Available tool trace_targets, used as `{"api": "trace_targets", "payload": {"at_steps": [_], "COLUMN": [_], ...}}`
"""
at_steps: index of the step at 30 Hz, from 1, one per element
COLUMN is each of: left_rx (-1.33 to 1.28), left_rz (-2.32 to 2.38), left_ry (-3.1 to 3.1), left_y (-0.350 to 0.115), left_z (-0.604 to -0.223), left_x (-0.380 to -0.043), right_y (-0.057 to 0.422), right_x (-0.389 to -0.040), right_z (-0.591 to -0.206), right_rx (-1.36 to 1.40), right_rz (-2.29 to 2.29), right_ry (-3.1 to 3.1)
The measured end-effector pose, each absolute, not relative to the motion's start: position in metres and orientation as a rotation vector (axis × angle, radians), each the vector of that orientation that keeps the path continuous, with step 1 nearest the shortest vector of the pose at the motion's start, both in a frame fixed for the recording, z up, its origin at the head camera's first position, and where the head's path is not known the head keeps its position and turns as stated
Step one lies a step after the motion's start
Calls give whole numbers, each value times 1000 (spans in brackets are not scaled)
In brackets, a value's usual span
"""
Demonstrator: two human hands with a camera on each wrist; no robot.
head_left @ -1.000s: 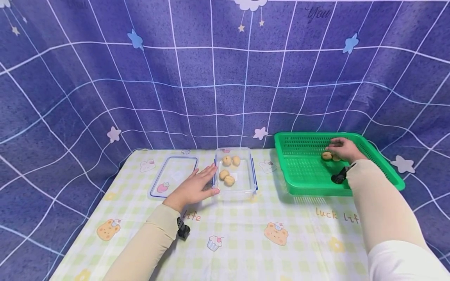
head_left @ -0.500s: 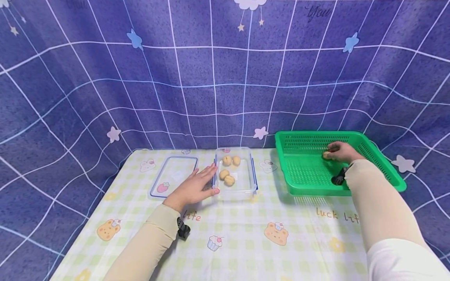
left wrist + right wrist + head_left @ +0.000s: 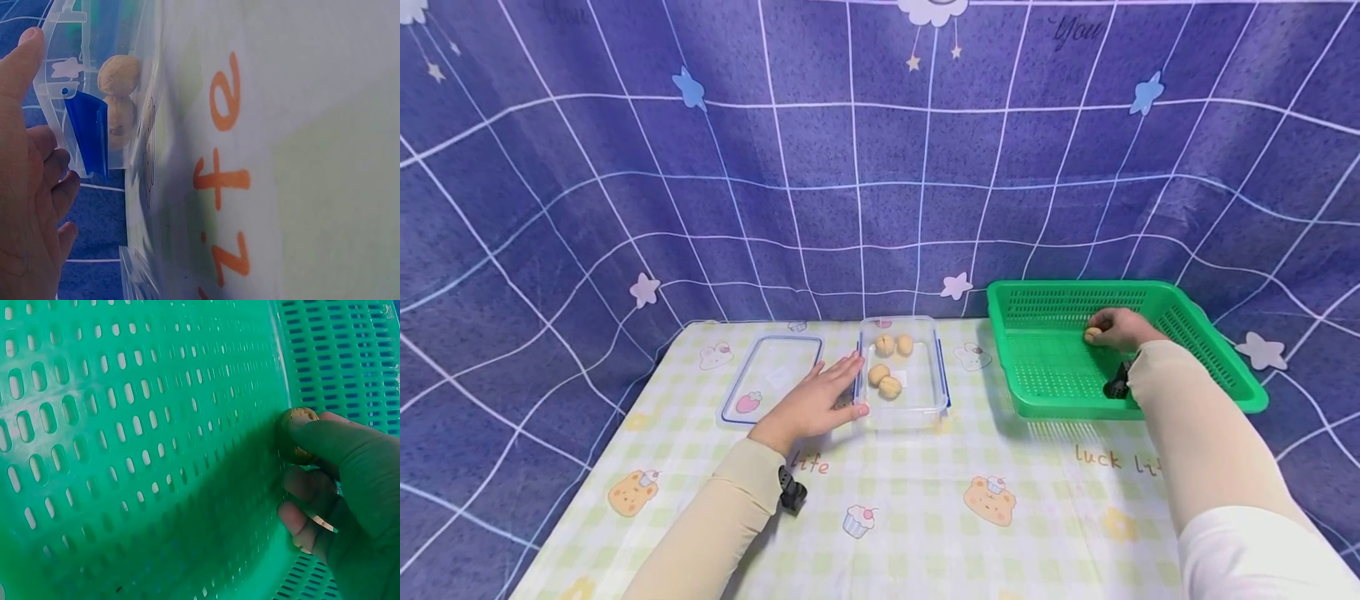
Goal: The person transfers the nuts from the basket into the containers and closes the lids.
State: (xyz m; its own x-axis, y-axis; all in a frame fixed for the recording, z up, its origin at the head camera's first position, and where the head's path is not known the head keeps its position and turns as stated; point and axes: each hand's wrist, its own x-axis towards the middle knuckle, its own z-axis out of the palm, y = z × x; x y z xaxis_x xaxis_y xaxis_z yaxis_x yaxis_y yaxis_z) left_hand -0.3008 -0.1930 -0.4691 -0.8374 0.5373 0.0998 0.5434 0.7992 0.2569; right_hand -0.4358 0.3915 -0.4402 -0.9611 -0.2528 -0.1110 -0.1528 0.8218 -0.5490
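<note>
My right hand (image 3: 1123,330) reaches into the green basket (image 3: 1052,410) and pinches a walnut (image 3: 294,439) between thumb and fingers, low by the basket's floor. Behind the other fingers in the right wrist view, a bit of something tan shows, mostly hidden. With its fingers spread, my left hand (image 3: 812,403) rests against the left side of the clear plastic box (image 3: 925,398). Several walnuts (image 3: 890,387) lie inside that box, some at the back and some nearer the front left. A blue latch (image 3: 89,134) hangs at the box's side in the left wrist view.
Left of the box, a clear lid (image 3: 775,367) with a blue seal lies flat, partly behind my left hand. A checked tablecloth (image 3: 925,492) with printed cartoons covers the table. A blue gridded curtain (image 3: 820,208) hangs right behind it.
My right hand has closed on a walnut in the basket and shifted slightly to the left with it. The left hand and the box have stayed in place.
</note>
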Motion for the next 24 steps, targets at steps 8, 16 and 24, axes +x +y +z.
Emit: {"api": "trace_targets", "payload": {"at_steps": [8, 16, 24], "left_rx": [-903, -897, -893], "left_rz": [-457, -446, -441], "left_ry": [-2943, -2943, -2955], "left_y": [-193, -192, -192], "left_z": [-473, -472, -465], "left_x": [-300, -299, -297], "right_y": [388, 381, 380], "right_x": [-433, -426, -425], "right_z": [-436, -422, -417], "right_rx": [-296, -266, -233], "right_rz": [-878, -1001, -1113], "right_ry": [2810, 2778, 2736]}}
